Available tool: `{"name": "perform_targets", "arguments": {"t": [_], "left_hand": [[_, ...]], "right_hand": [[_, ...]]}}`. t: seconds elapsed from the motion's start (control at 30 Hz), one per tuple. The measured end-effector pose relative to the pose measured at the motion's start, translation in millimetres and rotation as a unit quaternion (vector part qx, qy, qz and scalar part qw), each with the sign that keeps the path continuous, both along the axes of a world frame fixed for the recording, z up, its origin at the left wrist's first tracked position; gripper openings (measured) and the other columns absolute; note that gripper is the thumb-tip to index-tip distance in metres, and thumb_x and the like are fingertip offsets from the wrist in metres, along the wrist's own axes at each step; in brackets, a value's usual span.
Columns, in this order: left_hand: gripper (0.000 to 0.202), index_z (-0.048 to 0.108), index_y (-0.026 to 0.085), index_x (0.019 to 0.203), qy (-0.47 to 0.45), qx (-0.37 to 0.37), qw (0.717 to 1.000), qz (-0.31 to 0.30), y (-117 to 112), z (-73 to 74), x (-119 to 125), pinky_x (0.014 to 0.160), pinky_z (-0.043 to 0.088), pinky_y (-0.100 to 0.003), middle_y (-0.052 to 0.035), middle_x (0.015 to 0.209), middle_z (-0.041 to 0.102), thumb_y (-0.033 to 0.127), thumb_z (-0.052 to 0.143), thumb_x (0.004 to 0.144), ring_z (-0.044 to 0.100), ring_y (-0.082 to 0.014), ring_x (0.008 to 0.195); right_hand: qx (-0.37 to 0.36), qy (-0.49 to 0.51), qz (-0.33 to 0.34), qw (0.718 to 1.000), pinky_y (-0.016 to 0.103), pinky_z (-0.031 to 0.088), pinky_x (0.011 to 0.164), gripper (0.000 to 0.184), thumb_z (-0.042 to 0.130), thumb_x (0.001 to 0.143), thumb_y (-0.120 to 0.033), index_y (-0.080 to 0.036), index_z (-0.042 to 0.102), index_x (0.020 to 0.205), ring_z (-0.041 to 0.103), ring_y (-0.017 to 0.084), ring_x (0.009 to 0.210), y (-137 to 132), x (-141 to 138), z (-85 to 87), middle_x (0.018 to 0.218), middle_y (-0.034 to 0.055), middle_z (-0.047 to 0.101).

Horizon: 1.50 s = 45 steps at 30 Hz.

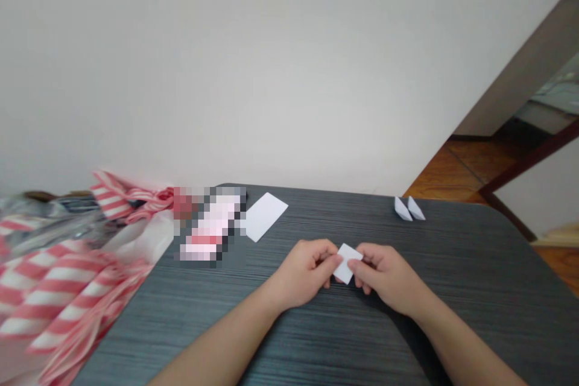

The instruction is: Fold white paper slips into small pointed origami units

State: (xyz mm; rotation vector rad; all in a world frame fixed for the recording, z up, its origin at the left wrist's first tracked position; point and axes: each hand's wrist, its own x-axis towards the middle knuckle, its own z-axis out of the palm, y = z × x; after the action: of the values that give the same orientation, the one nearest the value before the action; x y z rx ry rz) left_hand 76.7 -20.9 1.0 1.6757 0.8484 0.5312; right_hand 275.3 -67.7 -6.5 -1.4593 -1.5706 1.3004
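Note:
Between my two hands is a small folded piece of white paper [347,254], held just above the dark table. My left hand [310,271] pinches its left edge, thumb on top and fingers curled beneath. On the right edge my right hand [383,271] grips it the same way, thumb pressed on the face. Farther back on the right, two small folded white paper pieces [409,209] with pointed ends sit side by side. A flat white sheet of paper [266,216] lies toward the back left.
The dark wood-grained table [203,319] stands against a pale wall [289,72]. A blurred-out, pixelated phone-like object [210,226] lies beside the sheet. Red-and-white striped fabric [67,289] and clear plastic are heaped along the left side. Wooden floor [456,172] shows at the right.

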Motion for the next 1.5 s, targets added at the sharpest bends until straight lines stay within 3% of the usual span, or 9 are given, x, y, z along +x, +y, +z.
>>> {"name": "perform_targets", "arguments": {"t": [0.23,0.33,0.43,0.57,0.7,0.9,1.1,1.3,1.5], "left_hand": [[0.023,0.052,0.019,0.087,-0.033,-0.041,0.998,0.025,0.1,-6.8,2.7,0.048,0.04,-0.02,0.004,0.051,0.058,0.039,0.046,0.097,0.053,-0.0109,0.045],[0.02,0.05,0.019,0.093,-0.032,-0.05,0.998,0.008,-0.7,-9.2,2.5,0.047,0.041,-0.02,0.0031,0.054,0.061,0.038,0.046,0.096,0.054,-0.0117,0.045],[0.02,0.056,0.017,0.087,-0.006,-0.017,0.999,-0.027,-1.1,-8.8,0.8,0.05,0.041,-0.019,0.0002,0.06,0.064,0.035,0.051,0.094,0.059,-0.0117,0.052],[0.02,0.061,0.015,0.081,0.005,-0.002,1.0,-0.028,-0.5,-7.6,-0.1,0.051,0.041,-0.019,0.0001,0.061,0.064,0.032,0.056,0.091,0.059,-0.0109,0.054],[0.022,0.062,0.015,0.081,-0.023,-0.036,0.999,-0.013,0.8,-7.6,1.2,0.05,0.041,-0.019,0.0018,0.056,0.06,0.033,0.056,0.092,0.056,-0.0099,0.05],[0.026,0.062,0.013,0.085,-0.064,-0.079,0.995,0.016,0.9,-9.6,4.3,0.05,0.045,-0.02,-0.0022,0.069,0.067,0.038,0.059,0.09,0.057,-0.0096,0.052],[0.049,0.062,0.011,0.081,-0.11,-0.135,0.984,0.026,1.2,-8.6,4.9,0.046,0.043,-0.021,-0.0124,0.077,0.073,0.055,0.044,0.094,0.058,-0.0104,0.048],[0.034,0.063,0.012,0.081,-0.116,-0.158,0.98,0.017,1.8,-7.5,4.4,0.046,0.042,-0.019,-0.0022,0.055,0.064,0.045,0.06,0.088,0.056,-0.0098,0.045],[0.024,0.059,0.014,0.083,-0.11,-0.167,0.979,0.047,0.5,-6.3,4.8,0.044,0.041,-0.017,0.0015,0.05,0.061,0.037,0.06,0.088,0.054,-0.0088,0.042]], "right_hand": [[0.074,0.039,-0.001,0.996,0.026,0.046,0.062,0.013,0.065,0.086,-0.032,-0.019,0.065,0.083,0.058,0.016,0.069,0.9,-1.7,-2.5,0.075,0.0015,0.063],[0.122,0.037,0.0,0.992,0.029,0.047,0.071,0.016,0.061,0.09,-0.03,-0.018,0.065,0.08,0.06,0.018,0.077,2.6,-2.5,-1.0,0.083,0.0037,0.063],[0.154,0.031,-0.004,0.988,0.03,0.047,0.076,0.017,0.057,0.093,-0.026,-0.018,0.065,0.08,0.06,0.018,0.08,4.4,-2.1,-1.9,0.085,0.0045,0.062],[0.163,0.029,0.0,0.986,0.03,0.047,0.076,0.015,0.055,0.094,-0.025,-0.018,0.064,0.083,0.059,0.018,0.081,4.0,-1.2,-4.9,0.086,0.0047,0.063],[0.155,0.022,0.015,0.987,0.029,0.049,0.074,0.011,0.061,0.091,-0.028,-0.019,0.065,0.086,0.06,0.018,0.08,2.4,-2.2,-6.8,0.086,0.0039,0.064],[0.172,-0.051,-0.031,0.983,0.028,0.05,0.067,0.01,0.057,0.091,-0.021,-0.019,0.066,0.087,0.063,0.017,0.071,0.9,-1.1,-11.2,0.079,0.0031,0.067],[0.338,-0.078,-0.031,0.937,0.031,0.053,0.084,0.016,0.056,0.09,-0.009,-0.022,0.065,0.092,0.069,0.019,0.097,-1.0,3.5,-11.4,0.106,0.0074,0.072],[0.388,-0.114,0.008,0.915,0.031,0.054,0.085,0.021,0.058,0.089,-0.007,-0.022,0.065,0.1,0.067,0.019,0.098,-1.7,3.9,-10.8,0.105,0.0084,0.069],[0.394,-0.128,0.025,0.91,0.029,0.053,0.082,0.026,0.054,0.09,-0.006,-0.022,0.067,0.105,0.066,0.019,0.098,-3.3,3.1,-9.9,0.107,0.009,0.067]]}}
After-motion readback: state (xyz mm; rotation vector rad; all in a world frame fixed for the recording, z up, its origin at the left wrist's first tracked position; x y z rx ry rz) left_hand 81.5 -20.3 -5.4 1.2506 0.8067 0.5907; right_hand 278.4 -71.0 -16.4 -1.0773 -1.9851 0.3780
